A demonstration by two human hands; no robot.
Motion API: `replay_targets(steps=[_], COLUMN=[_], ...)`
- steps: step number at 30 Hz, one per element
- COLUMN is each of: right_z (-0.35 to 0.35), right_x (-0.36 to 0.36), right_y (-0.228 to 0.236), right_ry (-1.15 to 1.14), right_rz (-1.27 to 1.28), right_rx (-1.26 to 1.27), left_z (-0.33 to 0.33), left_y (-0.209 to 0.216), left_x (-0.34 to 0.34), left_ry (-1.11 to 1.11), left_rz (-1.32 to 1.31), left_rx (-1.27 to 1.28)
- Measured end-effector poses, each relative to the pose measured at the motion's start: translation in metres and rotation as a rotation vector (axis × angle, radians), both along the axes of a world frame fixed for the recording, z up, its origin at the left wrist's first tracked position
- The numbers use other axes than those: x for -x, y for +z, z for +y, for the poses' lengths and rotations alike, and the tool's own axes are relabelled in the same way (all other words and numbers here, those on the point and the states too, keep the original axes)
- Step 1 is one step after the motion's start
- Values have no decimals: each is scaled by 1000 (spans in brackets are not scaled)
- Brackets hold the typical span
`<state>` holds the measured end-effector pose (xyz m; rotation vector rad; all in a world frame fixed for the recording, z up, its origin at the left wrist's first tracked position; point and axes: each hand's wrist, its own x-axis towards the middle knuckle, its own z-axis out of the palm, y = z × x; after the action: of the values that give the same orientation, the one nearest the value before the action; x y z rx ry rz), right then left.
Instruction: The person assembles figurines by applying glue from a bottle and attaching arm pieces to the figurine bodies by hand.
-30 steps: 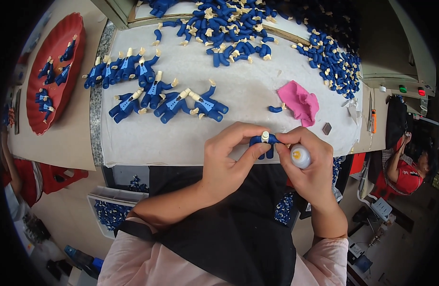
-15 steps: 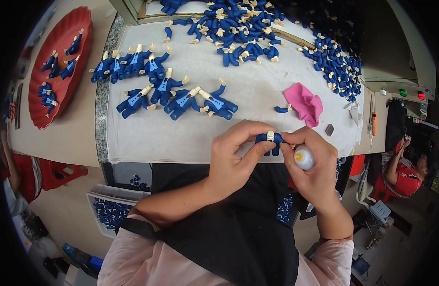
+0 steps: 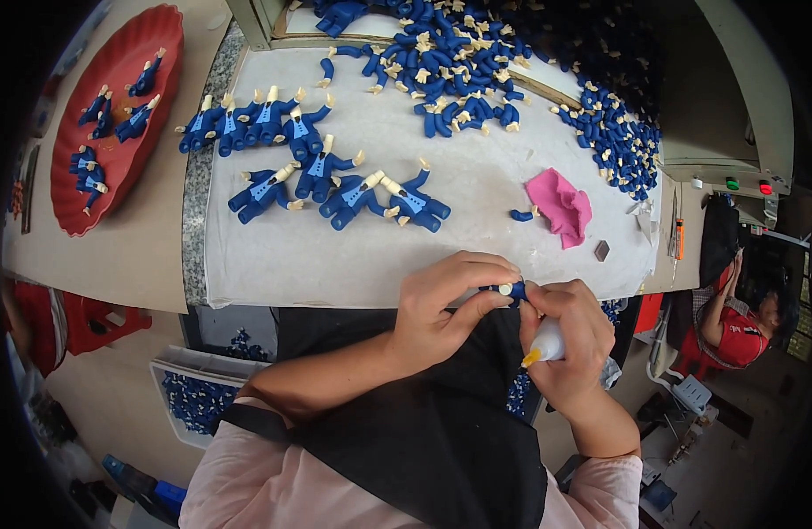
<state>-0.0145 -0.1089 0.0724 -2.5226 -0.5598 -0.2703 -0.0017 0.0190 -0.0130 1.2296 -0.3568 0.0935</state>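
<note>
Between my two hands, just past the table's near edge, is a small headless blue figure [image 3: 513,290] with a cream neck. My left hand [image 3: 441,309] is closed on one side of it, thumb and forefinger pinching. My right hand [image 3: 575,331] pinches its other side with thumb and forefinger, partly hiding that arm. Tucked in the same right hand is a white squeeze bottle [image 3: 549,339], its yellow tip pointing down and left. Farther off, a loose blue arm [image 3: 521,215] with a cream hand lies beside a crumpled pink cloth [image 3: 560,206].
Several headless blue figures [image 3: 348,199] lie on the white-covered table [image 3: 353,273]. Loose arms [image 3: 459,75] are heaped at the back, more at right [image 3: 622,141]. A red scalloped tray [image 3: 66,198] holds figures. A bin [image 3: 172,361] of blue parts stands below. Another person [image 3: 732,326] sits at right.
Both hands have come nearer to me with the figure, which is now tipped with its neck toward me. The bottle has turned so its yellow tip points down and left.
</note>
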Motion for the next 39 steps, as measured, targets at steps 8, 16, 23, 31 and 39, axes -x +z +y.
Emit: replay_targets(steps=[8,16,23,31,39], right_z=[-1,-3,-11,-15,-17], right_x=[-1,-2,-3,-7,-9], right_y=[1,-1,-16,-22,-24], right_ry=[-26,-34,-140,-247,-222], right_rz=[60,65,192,385,378], right_rx=[-12,-9,-126,-283,-322], left_z=[-2,-1,-3,-10,-11], left_y=[-2,1,6,4,7], left_x=[-1,-3,-5,-3,-5], left_ry=[20,18,32,48,61], left_rz=[-13,-17,60,180,198], left_rx=[-37,-88,-196,-176,-188])
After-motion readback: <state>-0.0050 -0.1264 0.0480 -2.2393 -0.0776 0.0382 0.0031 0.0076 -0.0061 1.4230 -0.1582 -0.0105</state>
